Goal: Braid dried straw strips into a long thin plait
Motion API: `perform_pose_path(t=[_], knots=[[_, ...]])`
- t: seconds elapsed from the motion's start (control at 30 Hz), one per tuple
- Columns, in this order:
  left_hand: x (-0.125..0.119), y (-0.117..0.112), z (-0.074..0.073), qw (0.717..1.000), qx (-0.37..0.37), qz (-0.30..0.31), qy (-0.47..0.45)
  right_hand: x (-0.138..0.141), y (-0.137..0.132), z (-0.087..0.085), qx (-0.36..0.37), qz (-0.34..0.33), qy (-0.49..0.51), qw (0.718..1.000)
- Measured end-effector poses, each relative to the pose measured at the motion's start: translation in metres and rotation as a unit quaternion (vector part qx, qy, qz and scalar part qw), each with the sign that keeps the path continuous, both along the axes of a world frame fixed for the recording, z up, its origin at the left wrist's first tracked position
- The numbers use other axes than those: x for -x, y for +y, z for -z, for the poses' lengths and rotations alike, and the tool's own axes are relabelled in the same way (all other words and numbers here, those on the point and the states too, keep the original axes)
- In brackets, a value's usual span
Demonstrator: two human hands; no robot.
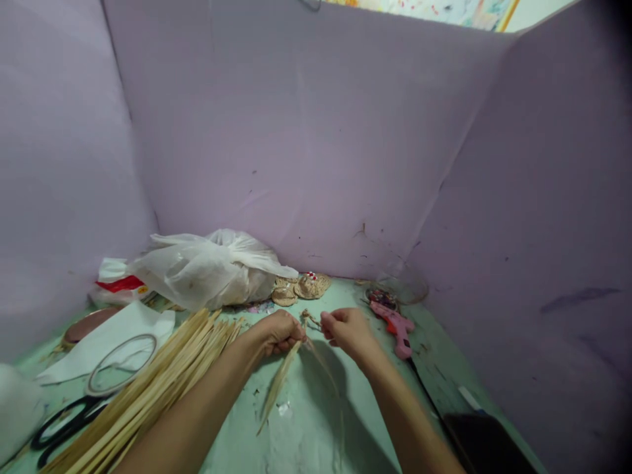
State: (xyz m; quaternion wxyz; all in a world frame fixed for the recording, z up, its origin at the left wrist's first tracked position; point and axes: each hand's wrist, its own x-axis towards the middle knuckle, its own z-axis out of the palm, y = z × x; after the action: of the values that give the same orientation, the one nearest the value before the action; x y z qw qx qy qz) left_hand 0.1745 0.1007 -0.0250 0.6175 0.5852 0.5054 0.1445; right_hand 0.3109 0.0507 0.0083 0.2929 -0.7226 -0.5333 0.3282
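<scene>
My left hand [284,332] is closed in a pinch on a pale dry straw strip [280,385], whose loose ends hang down toward the table. Close to its right, my right hand [348,331] pinches the end of a short twisted or braided straw piece [310,318] that runs between the two hands. A thin strand trails below the hands. Left of my left forearm lies a thick bundle of straw strips [162,388]. Beyond the hands sit small woven straw hats [312,287], one with red and white trim.
A tied white plastic bag [212,270] rests against the back wall. On the left are a tape roll [123,362], black-handled scissors [69,421] and white paper [113,336]. A pink glue gun [396,328] with a black cord and a dark flat object [486,444] lie right. Purple walls surround the green table.
</scene>
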Motion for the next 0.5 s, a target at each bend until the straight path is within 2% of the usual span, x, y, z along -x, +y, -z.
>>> perform_pose_path(t=[0.07, 0.13, 0.17, 0.27, 0.37, 0.43, 0.5], knots=[[0.001, 0.002, 0.003, 1.0, 0.003, 0.004, -0.002, 0.003, 0.004, 0.012, 0.095, -0.037, 0.182, 0.978], [0.001, 0.003, 0.006, 1.0, -0.002, 0.014, 0.003, 0.01, 0.005, 0.023, 0.13, -0.052, 0.278, 0.95], [0.001, 0.004, 0.008, 1.0, -0.005, 0.022, 0.014, 0.014, 0.005, 0.027, 0.131, -0.051, 0.289, 0.947], [0.002, 0.006, 0.008, 0.996, -0.025, 0.06, 0.06, 0.017, 0.007, 0.037, 0.114, -0.038, 0.245, 0.962], [0.0, 0.005, 0.003, 0.984, -0.081, 0.091, 0.13, 0.016, 0.01, 0.046, 0.07, -0.046, 0.197, 0.977], [-0.003, 0.002, -0.004, 0.959, -0.155, 0.078, 0.223, 0.015, 0.012, 0.052, 0.044, -0.038, 0.175, 0.983], [-0.007, -0.005, -0.013, 0.914, -0.231, 0.045, 0.329, 0.016, 0.013, 0.058, 0.036, -0.015, 0.184, 0.982]])
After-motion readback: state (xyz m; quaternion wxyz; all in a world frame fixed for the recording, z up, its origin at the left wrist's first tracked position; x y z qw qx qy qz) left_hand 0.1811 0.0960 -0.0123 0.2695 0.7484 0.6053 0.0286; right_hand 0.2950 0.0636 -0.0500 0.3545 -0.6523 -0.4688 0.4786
